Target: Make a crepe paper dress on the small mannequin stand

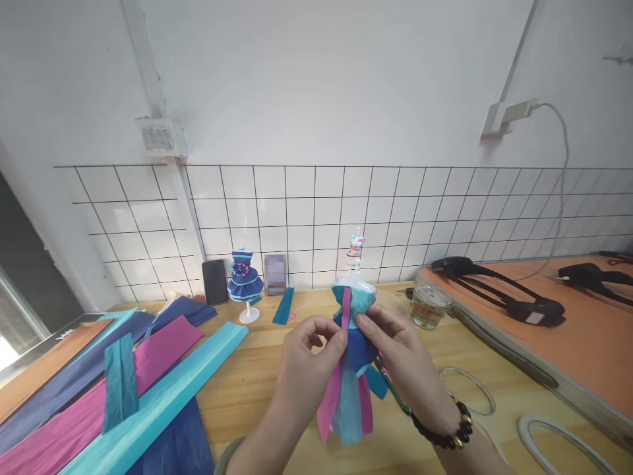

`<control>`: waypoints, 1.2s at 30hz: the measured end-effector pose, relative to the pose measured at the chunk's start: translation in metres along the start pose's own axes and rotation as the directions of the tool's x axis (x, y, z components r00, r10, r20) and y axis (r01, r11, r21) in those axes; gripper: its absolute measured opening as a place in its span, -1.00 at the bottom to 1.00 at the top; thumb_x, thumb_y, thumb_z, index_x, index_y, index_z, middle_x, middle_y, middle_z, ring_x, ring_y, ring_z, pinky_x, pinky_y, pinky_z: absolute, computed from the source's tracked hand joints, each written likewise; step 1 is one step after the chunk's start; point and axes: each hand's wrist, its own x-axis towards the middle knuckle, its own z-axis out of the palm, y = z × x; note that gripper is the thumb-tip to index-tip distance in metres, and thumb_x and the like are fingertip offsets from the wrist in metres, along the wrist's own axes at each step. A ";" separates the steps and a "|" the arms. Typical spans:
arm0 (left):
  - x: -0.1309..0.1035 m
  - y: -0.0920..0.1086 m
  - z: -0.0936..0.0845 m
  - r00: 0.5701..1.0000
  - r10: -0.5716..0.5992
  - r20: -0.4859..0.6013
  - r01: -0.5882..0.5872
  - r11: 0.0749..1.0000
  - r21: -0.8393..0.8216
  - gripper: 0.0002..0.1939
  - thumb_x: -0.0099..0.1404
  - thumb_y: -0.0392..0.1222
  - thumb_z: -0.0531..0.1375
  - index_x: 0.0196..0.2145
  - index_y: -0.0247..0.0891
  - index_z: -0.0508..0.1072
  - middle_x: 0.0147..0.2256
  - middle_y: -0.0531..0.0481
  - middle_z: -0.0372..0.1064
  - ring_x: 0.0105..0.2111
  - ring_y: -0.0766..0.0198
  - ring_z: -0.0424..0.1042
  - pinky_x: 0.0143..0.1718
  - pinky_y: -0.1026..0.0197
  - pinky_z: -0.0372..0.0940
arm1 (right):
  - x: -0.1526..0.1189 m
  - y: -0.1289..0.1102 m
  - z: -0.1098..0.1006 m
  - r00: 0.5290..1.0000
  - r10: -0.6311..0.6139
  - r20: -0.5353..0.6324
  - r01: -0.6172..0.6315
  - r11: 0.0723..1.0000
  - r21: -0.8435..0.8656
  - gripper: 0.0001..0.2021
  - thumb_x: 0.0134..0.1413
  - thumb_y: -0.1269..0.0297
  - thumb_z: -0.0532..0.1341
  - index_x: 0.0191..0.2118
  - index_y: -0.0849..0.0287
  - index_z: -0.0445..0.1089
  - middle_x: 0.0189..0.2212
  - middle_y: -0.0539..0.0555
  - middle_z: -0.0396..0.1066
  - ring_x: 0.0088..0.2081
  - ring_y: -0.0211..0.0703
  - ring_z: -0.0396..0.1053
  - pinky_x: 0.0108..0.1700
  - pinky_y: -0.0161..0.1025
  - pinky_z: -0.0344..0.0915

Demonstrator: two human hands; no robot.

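Observation:
A small doll dress (360, 349) hangs between my hands on a clear form, with a turquoise top, a dark blue middle and long pink and pale blue strips below. At its waist, my left hand (314, 359) pinches the edge by a narrow pink strip (345, 307) running down the front. My right hand (400, 349), wearing a dark bead bracelet, closes its thumb and fingers on the other side of the top. Partly hidden behind my right hand lies a slim green-handled tool (398, 396). A teal piece (377, 382) sticks out beside the skirt.
Crepe-like strips in pink (168, 353), turquoise (198, 382) and blue lie at left. A blue-dressed mini mannequin (244, 284) stands near a phone (215, 282). Behind the dress is another mini mannequin (355, 254). A glass jar (431, 305) and white rings (558, 439) are at right.

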 end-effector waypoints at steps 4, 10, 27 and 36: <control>-0.005 0.000 0.005 0.972 0.229 -0.060 -0.210 0.952 0.225 -0.90 0.14 -0.26 0.13 -0.51 -0.24 0.38 -0.49 0.04 0.35 -0.42 0.29 0.31 -0.32 0.22 0.21 | 0.000 0.000 0.002 0.999 -0.013 -0.034 0.013 1.000 0.008 -0.78 -0.04 0.16 0.28 -0.23 0.09 0.45 -0.46 -0.02 0.42 -0.48 -0.29 0.29 -0.52 -0.41 0.22; -0.005 0.000 0.006 0.972 0.216 -0.093 -0.187 0.949 0.254 -0.93 0.16 -0.22 0.13 -0.44 -0.22 0.40 -0.51 0.06 0.35 -0.44 0.29 0.32 -0.36 0.24 0.24 | -0.001 0.001 0.004 0.999 -0.002 -0.052 0.003 1.000 0.013 -0.75 -0.05 0.12 0.28 -0.25 0.12 0.43 -0.36 0.03 0.46 -0.34 -0.16 0.37 -0.37 -0.33 0.31; -0.013 -0.012 0.011 0.889 0.458 -0.027 -0.389 0.785 0.483 -0.84 0.21 -0.34 0.08 -0.25 -0.24 0.39 -0.46 0.02 0.35 -0.45 0.30 0.33 -0.39 0.24 0.26 | -0.003 0.009 0.009 0.991 -0.068 -0.118 0.073 0.997 0.039 -0.78 0.02 0.15 0.24 -0.22 0.12 0.40 -0.34 0.02 0.44 -0.31 -0.17 0.35 -0.29 -0.31 0.33; -0.012 -0.013 0.012 0.860 0.509 -0.043 -0.425 0.760 0.492 -0.87 0.23 -0.34 0.07 -0.35 -0.23 0.41 -0.51 0.04 0.35 -0.49 0.32 0.32 -0.43 0.26 0.24 | -0.006 0.011 0.015 0.992 -0.086 -0.095 0.089 0.996 0.026 -0.75 0.04 0.13 0.22 -0.18 0.14 0.38 -0.32 0.02 0.45 -0.29 -0.17 0.36 -0.26 -0.31 0.31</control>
